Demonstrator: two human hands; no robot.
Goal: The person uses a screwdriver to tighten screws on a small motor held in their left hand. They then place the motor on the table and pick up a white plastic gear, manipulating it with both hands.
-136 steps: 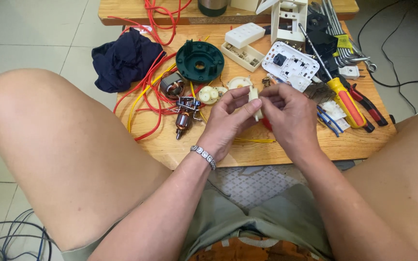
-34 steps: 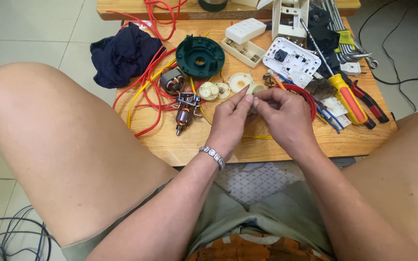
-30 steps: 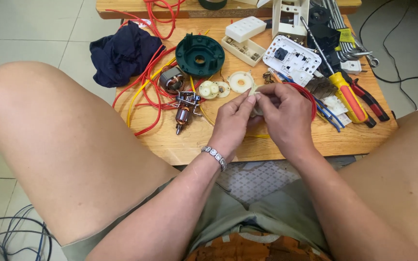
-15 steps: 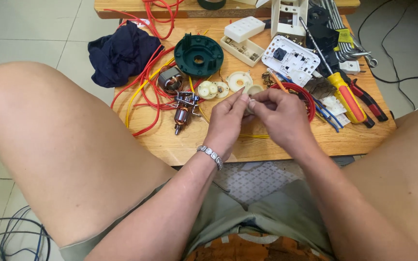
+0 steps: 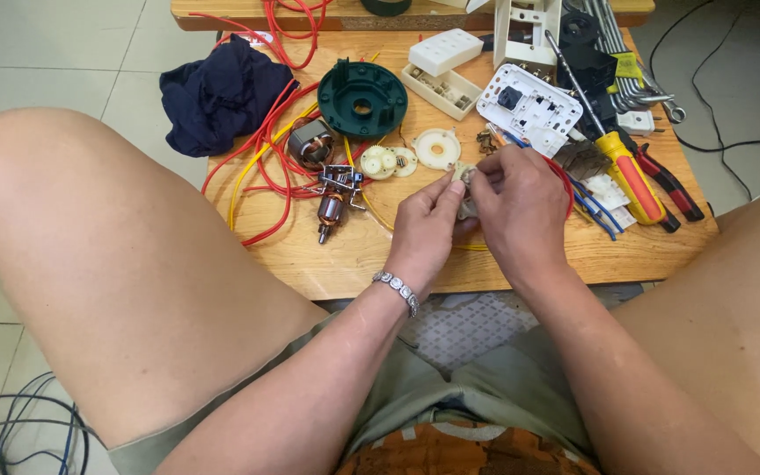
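Looking down from the head view: both hands meet over the middle of the wooden surface. The left hand and right hand have their fingers pinched closed on one small cream part; its long axis cannot be told. Left of them lie a copper-wound rotor, red wires and a green round housing. A screwdriver lies right. Tiled floor surrounds.

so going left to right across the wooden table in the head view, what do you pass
dark blue cloth → copper-wound motor rotor → dark green round housing → left hand → right hand → yellow-handled screwdriver → red-handled pliers
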